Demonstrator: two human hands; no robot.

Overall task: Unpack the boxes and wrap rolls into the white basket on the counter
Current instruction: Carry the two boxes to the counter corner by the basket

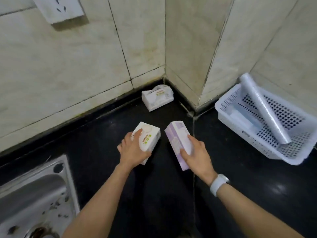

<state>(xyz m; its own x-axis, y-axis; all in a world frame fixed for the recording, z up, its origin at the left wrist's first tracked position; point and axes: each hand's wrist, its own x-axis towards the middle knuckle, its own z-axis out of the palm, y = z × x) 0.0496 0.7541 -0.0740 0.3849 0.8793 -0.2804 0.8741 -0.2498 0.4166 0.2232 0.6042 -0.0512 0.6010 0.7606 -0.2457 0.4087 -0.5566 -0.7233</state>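
Both hands grasp boxes on my counter.
Left hand (133,148) holds white box (148,140), right hand (195,152) lilac box (176,140); I'd lift level toward far-right white basket (240,133).

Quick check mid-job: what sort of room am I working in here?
Most likely a home kitchen corner: a steel sink set into a black counter, tiled walls with a socket, and a white basket holding a wrap roll.
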